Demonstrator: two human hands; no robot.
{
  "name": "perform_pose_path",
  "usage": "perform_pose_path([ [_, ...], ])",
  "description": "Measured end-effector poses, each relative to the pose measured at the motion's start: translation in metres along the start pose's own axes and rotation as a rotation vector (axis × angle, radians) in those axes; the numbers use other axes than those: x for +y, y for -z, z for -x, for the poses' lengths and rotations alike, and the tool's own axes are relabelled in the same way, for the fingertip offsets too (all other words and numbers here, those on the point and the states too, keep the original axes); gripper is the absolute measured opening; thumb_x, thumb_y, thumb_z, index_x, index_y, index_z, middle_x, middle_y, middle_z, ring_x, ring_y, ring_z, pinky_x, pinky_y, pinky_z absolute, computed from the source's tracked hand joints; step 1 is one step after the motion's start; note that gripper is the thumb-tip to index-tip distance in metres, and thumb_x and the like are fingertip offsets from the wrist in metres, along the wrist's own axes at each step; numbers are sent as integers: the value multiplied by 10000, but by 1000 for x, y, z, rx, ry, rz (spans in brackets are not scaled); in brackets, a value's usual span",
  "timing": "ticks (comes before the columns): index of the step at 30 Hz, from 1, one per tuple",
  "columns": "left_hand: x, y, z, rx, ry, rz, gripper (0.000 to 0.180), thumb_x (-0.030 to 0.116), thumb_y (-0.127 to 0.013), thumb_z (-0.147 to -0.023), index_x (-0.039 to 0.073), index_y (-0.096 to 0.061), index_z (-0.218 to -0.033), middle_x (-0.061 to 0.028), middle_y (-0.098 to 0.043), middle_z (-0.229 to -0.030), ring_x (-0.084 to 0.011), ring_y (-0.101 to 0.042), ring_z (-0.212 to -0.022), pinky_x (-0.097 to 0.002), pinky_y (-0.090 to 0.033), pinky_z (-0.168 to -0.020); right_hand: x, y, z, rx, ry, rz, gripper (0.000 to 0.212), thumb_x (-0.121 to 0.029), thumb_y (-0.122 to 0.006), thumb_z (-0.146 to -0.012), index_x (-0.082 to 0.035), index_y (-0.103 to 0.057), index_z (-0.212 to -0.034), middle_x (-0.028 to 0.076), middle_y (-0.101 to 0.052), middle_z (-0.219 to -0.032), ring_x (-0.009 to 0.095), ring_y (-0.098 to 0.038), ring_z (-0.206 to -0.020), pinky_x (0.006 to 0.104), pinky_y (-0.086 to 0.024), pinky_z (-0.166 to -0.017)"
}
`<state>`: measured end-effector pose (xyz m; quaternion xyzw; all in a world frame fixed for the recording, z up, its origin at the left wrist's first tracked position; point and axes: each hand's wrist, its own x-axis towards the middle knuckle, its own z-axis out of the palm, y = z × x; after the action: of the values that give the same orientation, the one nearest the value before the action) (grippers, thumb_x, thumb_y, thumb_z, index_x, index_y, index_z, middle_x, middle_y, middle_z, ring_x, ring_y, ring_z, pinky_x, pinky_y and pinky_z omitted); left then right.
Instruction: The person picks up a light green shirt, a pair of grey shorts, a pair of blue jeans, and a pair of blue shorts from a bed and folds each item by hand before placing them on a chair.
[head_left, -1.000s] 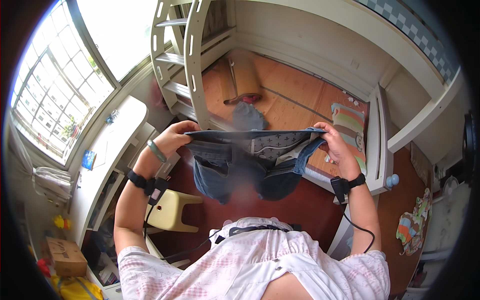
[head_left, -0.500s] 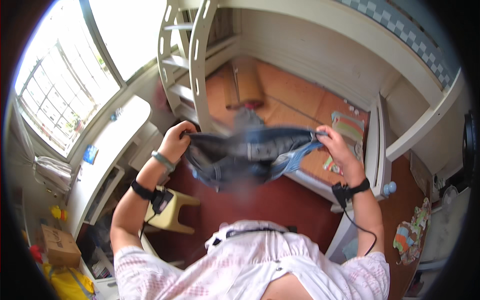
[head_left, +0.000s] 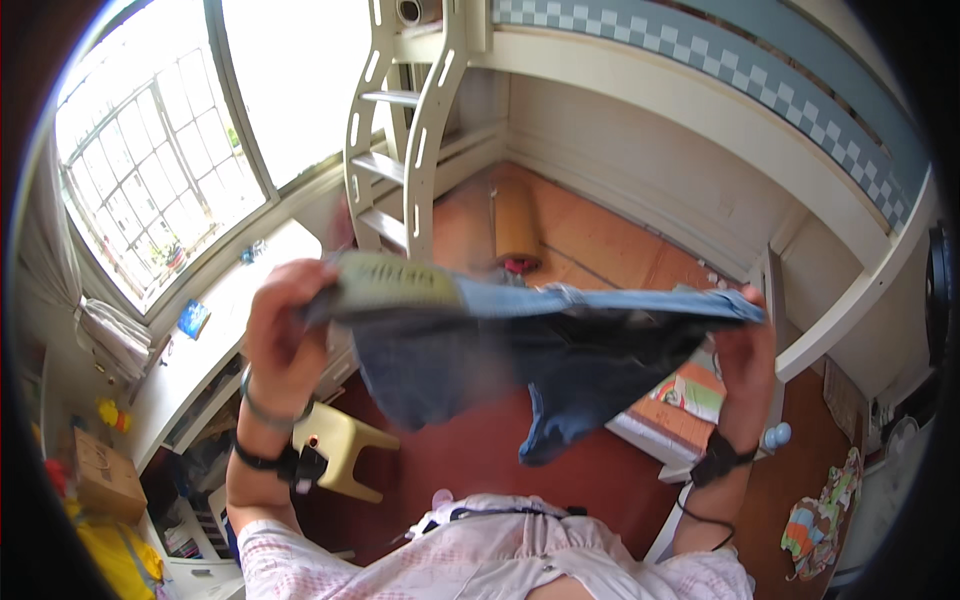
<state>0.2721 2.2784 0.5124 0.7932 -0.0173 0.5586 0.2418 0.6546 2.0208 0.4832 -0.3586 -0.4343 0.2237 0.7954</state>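
Stretched sideways between my hands is a pair of blue denim pants [head_left: 610,350], dark on the side facing me and partly blurred. Their full leg length is hard to make out. My left hand [head_left: 288,325] is closed on one end of the top edge, beside a pale greenish printed patch. At the other end, my right hand [head_left: 745,345] grips the light blue edge. The cloth hangs above the red floor, and a lighter-edged corner dangles lowest near the middle.
A yellow stool [head_left: 345,450] stands below my left forearm. The white desk [head_left: 215,330] runs along the window. Ahead are a bunk bed's ladder [head_left: 430,150], a rolled mat [head_left: 515,220] and the orange-brown bed surface [head_left: 590,250]. Patterned cloth [head_left: 825,515] lies at right.
The pants have come up and closer, turning so a broad dark face and the pale patch show. My hands have moved farther apart, both still gripping. The view has tilted upward a little.
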Motion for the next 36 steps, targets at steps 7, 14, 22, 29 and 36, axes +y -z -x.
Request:
perform_pose_path([
  [7,-16,-46,-24,-66,84,-102,469,-134,-492,-655,22,-536,-1095,-118,-539,-1046,-235,-530,-986,-278,-418,-876,14,-60,-26,244,22,163,162,-223,-481,-942,-111,-500,-826,-43,-447,-721,61,-455,-662,221,-405,-609],
  [14,-45,-69,-45,-63,27,68,360,-202,-449,-661,-9,-576,-937,-99,-552,-1017,-189,-552,-928,-260,-442,-813,11,-91,-27,313,46,35,184,-272,-478,-944,-96,-512,-987,-4,-529,-864,75,-530,-784,218,-445,-716],
  [22,-24,-85,-85,-180,127,457,319,-176,-479,-705,-8,-558,-965,-97,-573,-1019,-163,-550,-966,-262,-447,-834,10,-121,-59,32,-189,-163,287,-376,-494,-925,-99,-571,-925,-9,-574,-775,86,-565,-696,230,-471,-643],
  [29,-47,-135,-115,-292,-24,255,261,-61,-527,-822,10,-512,-1073,-62,-531,-1137,-129,-492,-1057,-262,-390,-921,25,-147,-91,-223,-270,-3,340,-298,-478,-941,-22,-514,-1136,30,-613,-932,81,-596,-766,205,-495,-690],
  [36,-62,-152,-81,-371,395,319,233,108,-494,-926,19,-458,-1138,-16,-514,-955,-80,-466,-904,-215,-400,-813,25,-118,-86,-293,-264,-95,359,-244,-503,-931,-20,-462,-1209,69,-558,-1117,128,-539,-1024,287,-444,-889],
])
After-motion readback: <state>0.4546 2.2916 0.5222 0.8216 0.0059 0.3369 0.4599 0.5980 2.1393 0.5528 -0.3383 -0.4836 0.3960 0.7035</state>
